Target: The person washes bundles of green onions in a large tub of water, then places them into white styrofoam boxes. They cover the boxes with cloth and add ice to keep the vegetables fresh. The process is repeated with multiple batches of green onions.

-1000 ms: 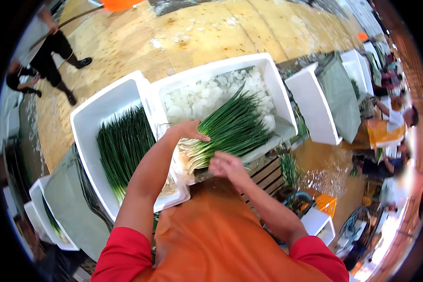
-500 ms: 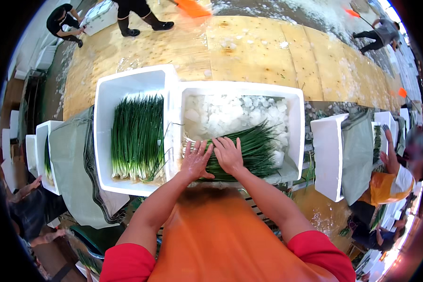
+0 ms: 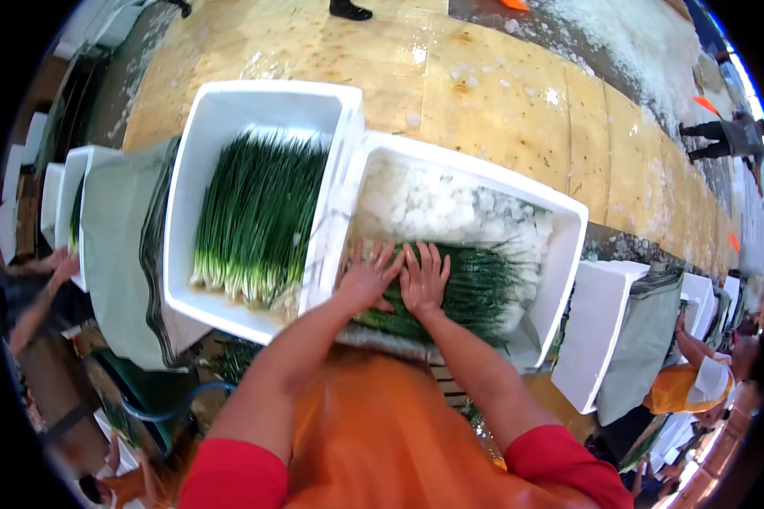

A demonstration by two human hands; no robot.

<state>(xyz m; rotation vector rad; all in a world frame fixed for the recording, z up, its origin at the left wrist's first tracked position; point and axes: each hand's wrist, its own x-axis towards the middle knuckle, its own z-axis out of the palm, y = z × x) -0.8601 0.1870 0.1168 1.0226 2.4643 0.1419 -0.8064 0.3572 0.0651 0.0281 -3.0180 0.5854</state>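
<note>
My left hand [image 3: 367,282] lies flat, fingers spread, over the white root ends of a layer of green onions [image 3: 480,284]. Just right of it, my right hand [image 3: 424,284] presses palm down on the dark green leaves, its fingers apart. Neither hand grips anything. This layer rests sideways in a white foam box [image 3: 562,271], leaf tips toward the right wall. Crushed ice [image 3: 458,206] shows along the box's far side. Against it on the left stands a second white foam box [image 3: 267,106], holding green onions [image 3: 259,216] with root ends toward me.
A grey-green sheet [image 3: 127,254] hangs left of the boxes. Another foam box [image 3: 598,331] stands at the right, beside a draped sheet [image 3: 645,348]. Wet wooden boards [image 3: 501,110] with scattered ice stretch beyond. Co-workers [image 3: 692,386] are at both sides.
My view has turned, so the boxes look tilted. My right hand's fingers have spread wider on the leaves. The people at the upper left have mostly left the view.
</note>
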